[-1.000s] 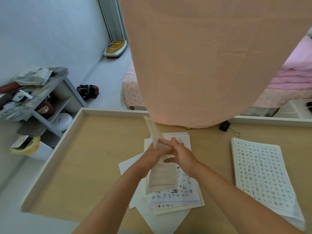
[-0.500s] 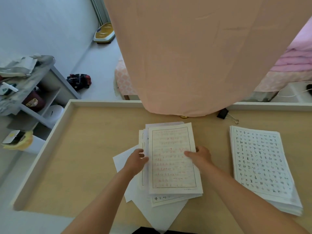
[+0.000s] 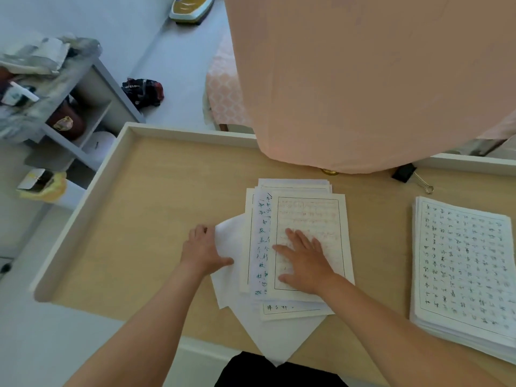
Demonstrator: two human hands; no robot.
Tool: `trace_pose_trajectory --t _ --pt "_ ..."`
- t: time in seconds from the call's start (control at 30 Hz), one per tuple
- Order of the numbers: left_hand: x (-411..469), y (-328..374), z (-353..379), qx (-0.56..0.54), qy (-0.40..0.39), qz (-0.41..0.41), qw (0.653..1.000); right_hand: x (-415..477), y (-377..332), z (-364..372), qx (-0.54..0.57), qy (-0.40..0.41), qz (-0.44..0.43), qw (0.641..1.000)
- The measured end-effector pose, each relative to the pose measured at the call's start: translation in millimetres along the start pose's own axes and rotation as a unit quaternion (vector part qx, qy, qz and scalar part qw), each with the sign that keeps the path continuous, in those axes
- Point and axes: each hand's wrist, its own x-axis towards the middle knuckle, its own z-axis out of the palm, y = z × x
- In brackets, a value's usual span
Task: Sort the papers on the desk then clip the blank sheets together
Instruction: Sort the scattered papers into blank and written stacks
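Wooden desk (image 3: 167, 219), white-rimmed. Pink cloth (image 3: 363, 79) hangs at 12 o'clock, grey shelf unit (image 3: 83, 88) stands at 10. Mixed paper pile (image 3: 259, 233) lies centre, written stack (image 3: 463, 269) at 3, binder clip (image 3: 403, 173) at 2. Left hand (image 3: 202, 251) pinches a blank sheet (image 3: 226, 238) by its corner. Right hand (image 3: 305, 256) presses flat, fingers spread, on the pile's top sheet (image 3: 310, 213).

- The right hand (image 3: 303, 259) lay flat on the top sheet (image 3: 310, 216) of the middle pile (image 3: 293, 312).
- The left hand (image 3: 203, 251) pinched a blank sheet (image 3: 231, 241) at that pile's left edge.
- A written stack (image 3: 463, 269) sat well apart to the right, with a binder clip (image 3: 403, 173) beyond it.
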Motion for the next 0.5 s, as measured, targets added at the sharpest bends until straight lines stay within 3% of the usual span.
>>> trace_pose_trajectory --t 0.1,0.2,0.27,0.33,0.43,0.5 --pt "-1 1 1 -0.052 -0.028 -0.022 0.998 1 -5 2 -0.024 0.005 0.017 1.0" --pt "-8 7 0 -0.23 -0.047 -0.064 0.97 1 -12 0 -0.038 -0.006 0.03 0.999" --pt "-19 10 -1 -0.381 -0.048 -0.109 0.917 1 -16 -1 -0.058 0.006 0.028 0.998" --pt "-33 12 0 -0.518 -0.043 -0.162 0.839 -1 -21 0 -0.087 0.034 -0.011 0.996" --pt "-56 15 -3 -0.646 -0.052 -0.227 0.727 -3 -29 3 -0.096 0.0 -0.063 0.993" --pt "-67 13 -13 -0.663 -0.032 -0.224 0.713 -4 -30 3 -0.095 -0.029 -0.051 0.994"
